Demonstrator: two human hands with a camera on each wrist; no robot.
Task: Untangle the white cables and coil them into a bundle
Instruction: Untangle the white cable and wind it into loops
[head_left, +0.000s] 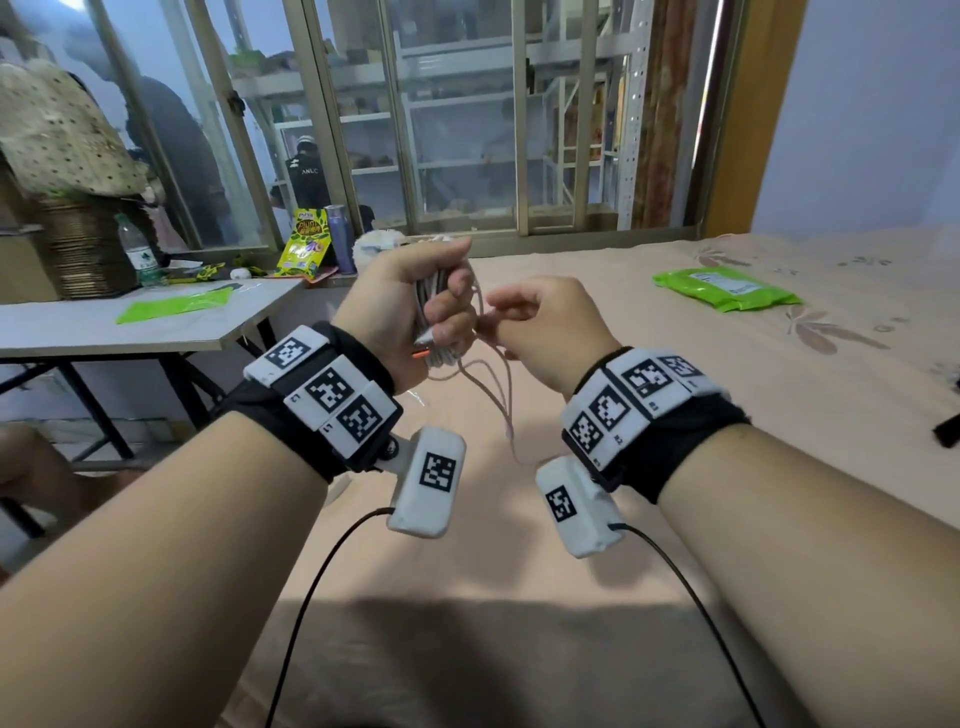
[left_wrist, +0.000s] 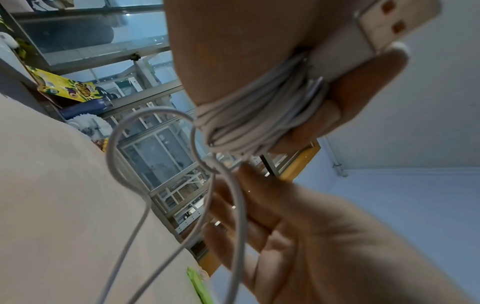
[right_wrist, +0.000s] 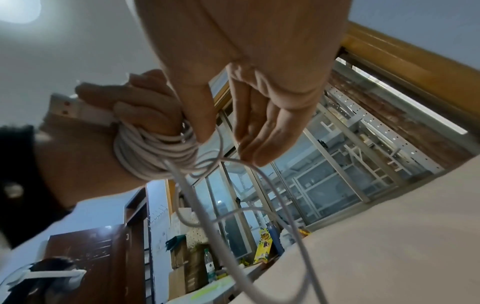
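**Coil in the left hand, loose strand at the right**

Held above a bed (head_left: 675, 395) spread with a peach sheet printed with pale flowers. Left hand (head_left: 400, 306) curled tight round a bundle of thin, smooth white cables (left_wrist: 249, 121), wound in many round loops; a flat white USB plug (left_wrist: 376, 30) pinned under the fingers (left_wrist: 363, 82). Right hand (head_left: 545, 322) just beside it, fingers (right_wrist: 262, 131) loosely bent, a loose strand (right_wrist: 207, 205) passing by the tips and hanging in slack curves toward the sheet; whether actually pinched, cannot tell. Off to the right on the bed, a crinkled green plastic packet (head_left: 727, 288). To the left, a grey folding table (head_left: 130, 327) carrying a green sheet, a yellow snack bag (head_left: 304, 241), a purple bottle (head_left: 340, 239) and a woven basket (head_left: 83, 249). Behind, a metal-framed sliding window (head_left: 467, 119).
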